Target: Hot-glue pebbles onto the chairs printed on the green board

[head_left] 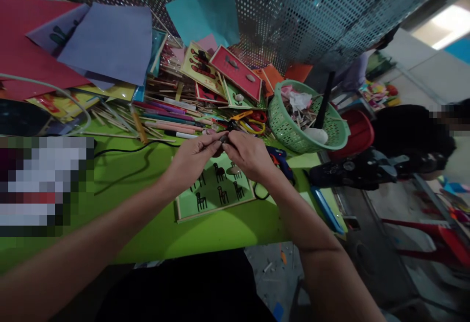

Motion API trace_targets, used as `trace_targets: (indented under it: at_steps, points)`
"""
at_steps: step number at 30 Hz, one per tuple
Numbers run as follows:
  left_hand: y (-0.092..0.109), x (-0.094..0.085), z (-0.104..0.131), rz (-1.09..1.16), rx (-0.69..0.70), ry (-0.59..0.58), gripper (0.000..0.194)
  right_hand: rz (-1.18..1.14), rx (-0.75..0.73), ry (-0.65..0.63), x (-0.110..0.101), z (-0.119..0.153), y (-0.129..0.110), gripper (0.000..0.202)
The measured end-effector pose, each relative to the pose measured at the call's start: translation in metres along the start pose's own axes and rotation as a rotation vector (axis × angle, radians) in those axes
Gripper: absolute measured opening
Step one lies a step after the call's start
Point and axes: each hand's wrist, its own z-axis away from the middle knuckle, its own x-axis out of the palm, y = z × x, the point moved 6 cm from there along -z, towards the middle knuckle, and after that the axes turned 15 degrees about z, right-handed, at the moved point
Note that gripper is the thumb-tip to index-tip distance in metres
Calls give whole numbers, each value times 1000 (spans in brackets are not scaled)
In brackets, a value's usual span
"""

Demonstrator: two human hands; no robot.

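Pebble (pixel 223 139) in a two-handed grip at the far edge of a green card (pixel 211 189)
Left hand (pixel 194 156) and right hand (pixel 248 153) both clamp it between fingertips above the bench (pixel 147 234). Partly hidden, it looks like stone: likely light, hard and somewhat slippery, best pinched by its sides.

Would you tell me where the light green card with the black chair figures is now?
In the head view, the light green card lies just below centre on the lime-green table, partly hidden by the left hand and right hand.
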Motion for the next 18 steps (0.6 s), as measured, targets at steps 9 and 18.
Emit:
trace_targets:
  at_steps: [9,18]
  points:
    - [5,6,3,-182,145,-41,29,55,61,-52,11,1,-2,27]
    - [9,5,1,-161,50,-47,33,-30,19,-125,5,-1,0,36]
